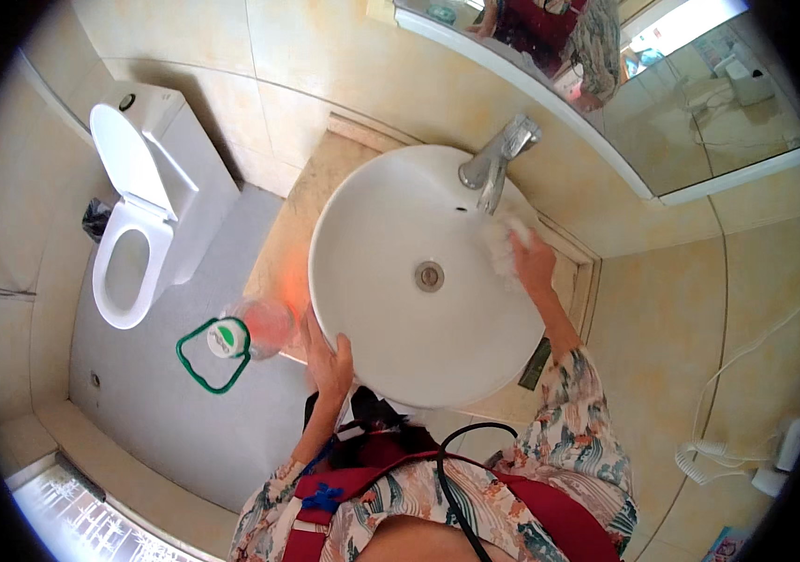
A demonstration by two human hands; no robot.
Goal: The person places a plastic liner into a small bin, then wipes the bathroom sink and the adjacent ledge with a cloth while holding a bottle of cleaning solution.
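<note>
A round white ceramic washbasin [386, 239] stands on a beige stone counter [301, 211]. My right hand [534, 263] presses a whitish cloth [501, 249], blurred at its edges, against the basin's inner wall on the right, just below the chrome faucet [501, 158]. At the basin's lower left rim rests my left hand [329, 358], thumb over the edge and fingers on the outside. Close to its left is a clear plastic bottle [270, 327] of reddish liquid, with a white and green cap [225, 337] and a green carrying loop.
A white toilet [175, 168] with raised lid is at the left, beside a black bag [96, 219]. Above the faucet hangs a framed mirror [709, 133]. A dark green object [534, 364] lies by the basin's lower right. A wall-mounted hair dryer [786, 456] with coiled cord is at the right.
</note>
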